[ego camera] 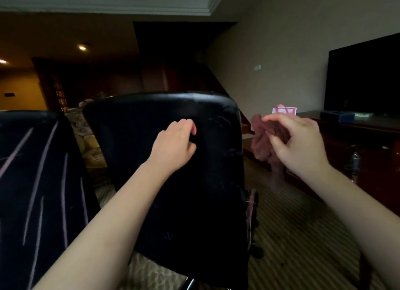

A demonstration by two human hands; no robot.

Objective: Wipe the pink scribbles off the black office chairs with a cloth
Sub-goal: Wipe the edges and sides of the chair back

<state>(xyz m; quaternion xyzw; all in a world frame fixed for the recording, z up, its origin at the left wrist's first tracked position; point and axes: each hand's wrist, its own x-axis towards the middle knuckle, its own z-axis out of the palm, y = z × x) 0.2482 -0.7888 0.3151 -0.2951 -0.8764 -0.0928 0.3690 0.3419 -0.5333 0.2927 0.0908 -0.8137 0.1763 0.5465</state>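
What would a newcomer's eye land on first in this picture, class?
Probably the pink lines streaking the black chair at the left. Then the two hands in the middle: the left hand, fingers curled, at a second chair's back, the right hand holding a reddish cloth beside it. A dark TV stands at the right.

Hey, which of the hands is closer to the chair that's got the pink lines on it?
Left. The left hand rests against the neighbouring chair just right of the striped chair; the right hand holds the cloth farther right, beyond that chair.
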